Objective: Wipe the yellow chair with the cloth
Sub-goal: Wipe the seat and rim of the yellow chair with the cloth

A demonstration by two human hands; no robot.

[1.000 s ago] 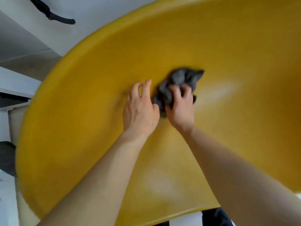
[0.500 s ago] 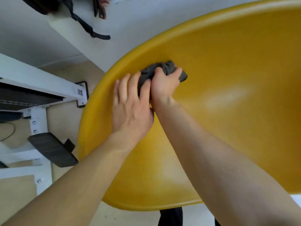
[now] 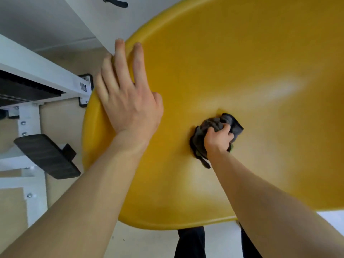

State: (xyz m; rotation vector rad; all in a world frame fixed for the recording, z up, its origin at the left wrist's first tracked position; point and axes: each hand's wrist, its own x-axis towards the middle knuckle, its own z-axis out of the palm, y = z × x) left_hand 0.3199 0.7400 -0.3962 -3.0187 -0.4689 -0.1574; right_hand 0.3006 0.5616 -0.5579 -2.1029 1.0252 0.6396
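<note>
The yellow chair (image 3: 242, 62) fills most of the view, its smooth moulded shell curving from top right to bottom centre. My left hand (image 3: 126, 94) lies flat and spread on the shell's left rim, fingers pointing up. My right hand (image 3: 218, 139) is closed around a bunched dark grey cloth (image 3: 231, 123), pressing it against the middle of the seat. Part of the cloth sticks out below my wrist.
A white metal frame (image 3: 31, 71) with a black pedal-like pad (image 3: 46, 155) stands to the left over a beige floor. A black strap (image 3: 115, 1) hangs at the top. Dark trouser legs (image 3: 191, 243) show below the chair's front edge.
My right hand has swept the cloth from the upper left rim down and right to the middle of the seat. My left hand has spread flat on the left rim.
</note>
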